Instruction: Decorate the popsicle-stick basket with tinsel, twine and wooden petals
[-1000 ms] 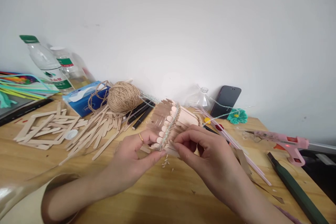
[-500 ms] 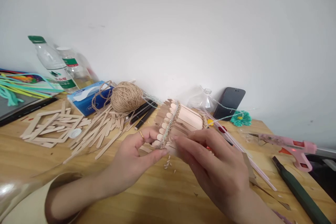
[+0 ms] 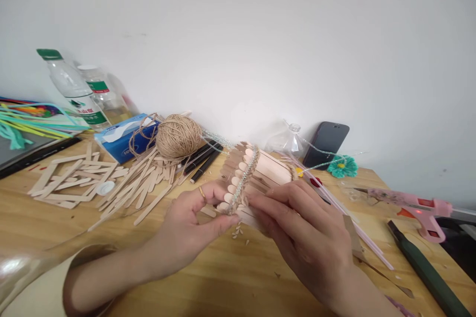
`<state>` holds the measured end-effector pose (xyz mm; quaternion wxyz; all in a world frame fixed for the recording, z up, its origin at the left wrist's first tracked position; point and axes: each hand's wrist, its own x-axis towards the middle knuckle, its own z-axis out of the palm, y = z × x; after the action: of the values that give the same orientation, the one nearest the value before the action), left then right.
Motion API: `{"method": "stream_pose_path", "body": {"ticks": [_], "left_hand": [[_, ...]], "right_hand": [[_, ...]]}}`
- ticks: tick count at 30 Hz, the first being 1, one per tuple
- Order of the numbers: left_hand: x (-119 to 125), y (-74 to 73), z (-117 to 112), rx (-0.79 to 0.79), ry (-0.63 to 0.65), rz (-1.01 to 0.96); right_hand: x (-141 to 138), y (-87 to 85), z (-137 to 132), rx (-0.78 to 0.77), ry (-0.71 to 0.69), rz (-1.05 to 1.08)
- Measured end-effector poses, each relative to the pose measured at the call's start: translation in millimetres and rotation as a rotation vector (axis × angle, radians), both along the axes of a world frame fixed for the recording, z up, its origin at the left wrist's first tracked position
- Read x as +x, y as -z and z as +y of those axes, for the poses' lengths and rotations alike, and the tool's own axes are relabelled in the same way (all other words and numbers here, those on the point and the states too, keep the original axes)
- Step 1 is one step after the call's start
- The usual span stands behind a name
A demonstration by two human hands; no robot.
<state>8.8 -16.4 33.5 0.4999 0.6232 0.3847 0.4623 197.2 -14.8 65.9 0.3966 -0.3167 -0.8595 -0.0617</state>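
Observation:
A container made of wooden craft sticks point(image 3: 273, 163) lies tilted between my hands, its rounded stick ends towards the left. Round it near those ends runs a band of braided twine with a glittery silver-green strand point(image 3: 245, 178). My left hand point(image 3: 193, 223) grips the lower left rim between thumb and fingers. The fingers of my right hand point(image 3: 308, 233) are pinched together against the band at the container's near side; whether they hold a small piece there is hidden. A second twine band shows near the far right end.
Loose craft sticks point(image 3: 148, 183), a twine ball point(image 3: 179, 136), a blue tissue pack point(image 3: 126, 141) and bottles point(image 3: 76, 91) stand left. To the right are a phone point(image 3: 327, 143), a teal flower point(image 3: 342, 166), a pink glue gun point(image 3: 416, 205) and a dark green-handled tool point(image 3: 424, 267).
The container has shifted very slightly to the right and turned a little. Both hands keep nearly the same place and grip on it.

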Motion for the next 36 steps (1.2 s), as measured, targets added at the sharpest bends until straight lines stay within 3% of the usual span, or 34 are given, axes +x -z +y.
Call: {"method": "stream_pose_path", "body": {"ticks": [7,19,27,36], "left_hand": [[0,0.7,-1,-0.037,0.005,-0.034],[3,-6.6,-3,-0.066,-0.016,-0.021],[11,-17.1,1,-0.395,0.148,-0.305],[20,-7.1,3,-0.370,-0.010,-0.322]], "right_hand": [[-2,4.7,-2,0.002,-0.011,0.046],[-7,-3.3,-5,-0.104,0.005,0.177],[-8,4.6,-3,-0.215,0.004,0.162],[-10,7.9,-4,-0.187,-0.020,0.162]]}}
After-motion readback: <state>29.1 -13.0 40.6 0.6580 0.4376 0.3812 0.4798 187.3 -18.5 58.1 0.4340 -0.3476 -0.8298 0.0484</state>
